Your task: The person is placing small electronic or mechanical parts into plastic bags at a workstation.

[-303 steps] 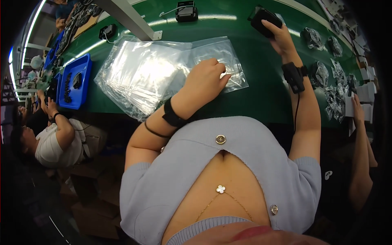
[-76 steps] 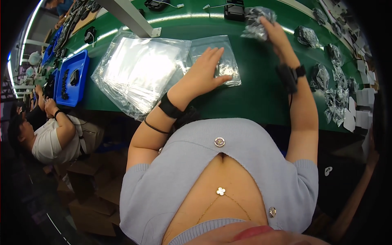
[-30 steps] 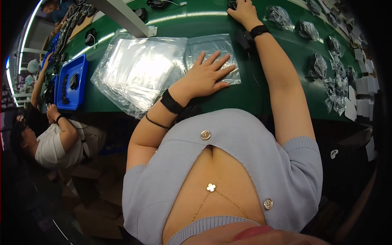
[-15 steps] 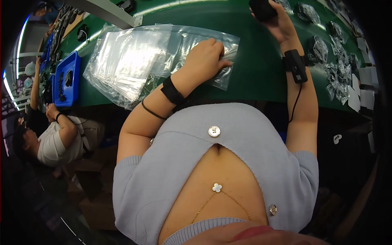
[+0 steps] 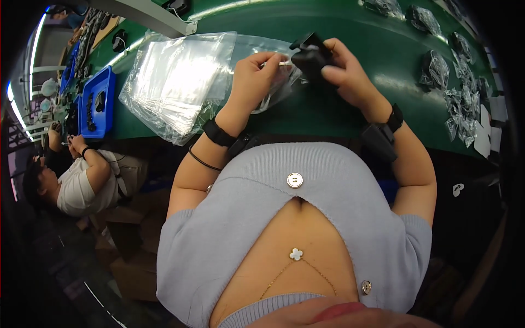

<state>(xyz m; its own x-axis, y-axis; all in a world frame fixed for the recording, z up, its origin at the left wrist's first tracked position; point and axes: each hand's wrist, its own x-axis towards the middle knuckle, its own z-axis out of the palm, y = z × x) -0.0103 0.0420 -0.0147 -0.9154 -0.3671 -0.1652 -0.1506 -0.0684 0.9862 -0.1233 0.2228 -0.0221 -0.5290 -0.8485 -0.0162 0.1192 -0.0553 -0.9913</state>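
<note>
My left hand is closed in a pinch on the edge of a transparent plastic bag, just right of a stack of flat transparent bags. Close beside it, my right hand grips a black boxy object with a projecting flap or bracket on top; its exact kind I cannot make out. The object sits at the right end of the pinched bag, and whether any of it is inside the bag is unclear. Slight motion blurs the right fingers.
Several black items wrapped in transparent plastic lie along the right of the green table. A blue tray with small black parts stands at the left. A metal beam crosses the far left. Another person sits at left.
My right hand has come down and left from the far right, bringing the black object beside my left hand. The left hand, formerly flat on the bags, now pinches and lifts a bag's edge.
</note>
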